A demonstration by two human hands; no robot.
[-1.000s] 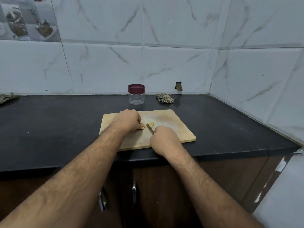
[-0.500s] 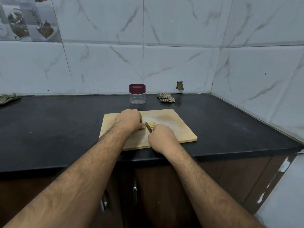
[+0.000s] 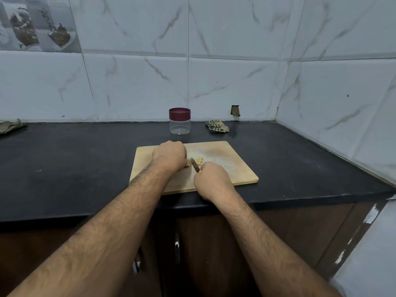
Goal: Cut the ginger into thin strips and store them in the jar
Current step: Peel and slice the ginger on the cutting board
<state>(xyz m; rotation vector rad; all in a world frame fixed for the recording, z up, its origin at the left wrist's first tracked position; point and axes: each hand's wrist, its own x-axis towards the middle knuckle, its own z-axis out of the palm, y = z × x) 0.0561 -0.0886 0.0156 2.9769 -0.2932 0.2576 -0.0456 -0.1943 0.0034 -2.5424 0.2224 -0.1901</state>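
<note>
While the scene looks almost as it did half a second ago, we see our right hand (image 3: pixel 211 179) gripping the small yellow-handled knife (image 3: pixel 195 165) at mid-frame. Our left hand (image 3: pixel 170 155) curls over the pale yellow ginger piece (image 3: pixel 189 163); cut bits (image 3: pixel 199 160) lie just right of the blade on the wooden cutting board (image 3: pixel 235 168). The maroon-lidded clear jar (image 3: pixel 179 121) stands closed above.

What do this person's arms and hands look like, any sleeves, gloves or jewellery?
Both forearms are bare as far as the frame shows, with visible hair and no sleeves. The left hand and right hand wear no gloves. No watch, bracelet or ring shows, though the fingers are mostly hidden from view.
</note>
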